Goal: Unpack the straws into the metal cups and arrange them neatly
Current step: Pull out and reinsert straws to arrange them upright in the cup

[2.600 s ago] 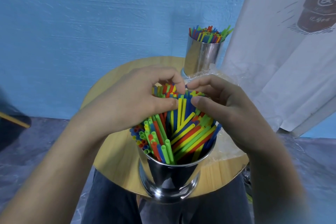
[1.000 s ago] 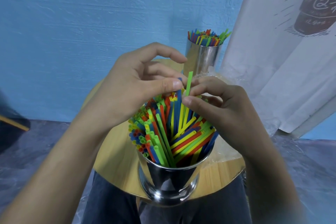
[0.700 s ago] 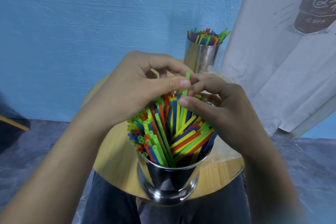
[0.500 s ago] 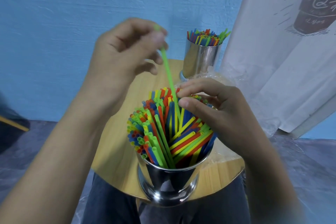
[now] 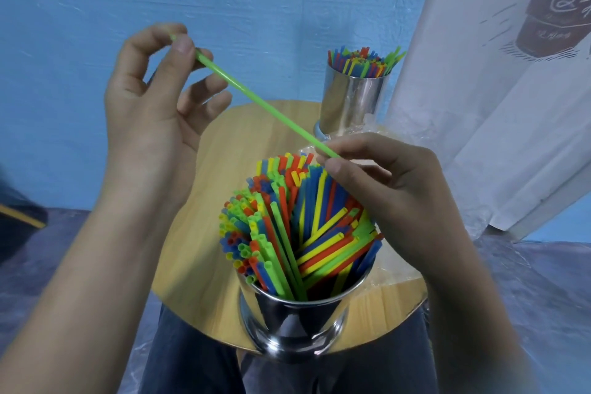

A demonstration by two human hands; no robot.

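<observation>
The fingers [image 5: 144, 40] of the left hand [image 5: 150, 112] are pinched on the upper end of a single green straw [image 5: 265, 104], thumb against fingertip, with the other fingers loosely spread. The lower end is pinched between thumb and forefinger of the right hand [image 5: 393, 189], just above the near metal cup [image 5: 297, 320]. The straw is held slanted in the air, apart from the bundle.

That cup is packed with coloured straws [image 5: 294, 224]: upright at the left, crossed and leaning at the right. The step in hand is judged to be tidying, with one stray straw held out to be reseated. For the next move it would need to be turned upright and slid into a gap without others being knocked askew.

Counted: one straw held, two metal cups, two hands; the straws in the cups are too many to be counted.

The far metal cup [image 5: 351, 102], also filled, is set at the back of the round wooden worktop [image 5: 230, 150]. A clear wrapper [image 5: 393, 272] is seen beside the near cup, and a white cloth [image 5: 495, 89] is hung at the right.
</observation>
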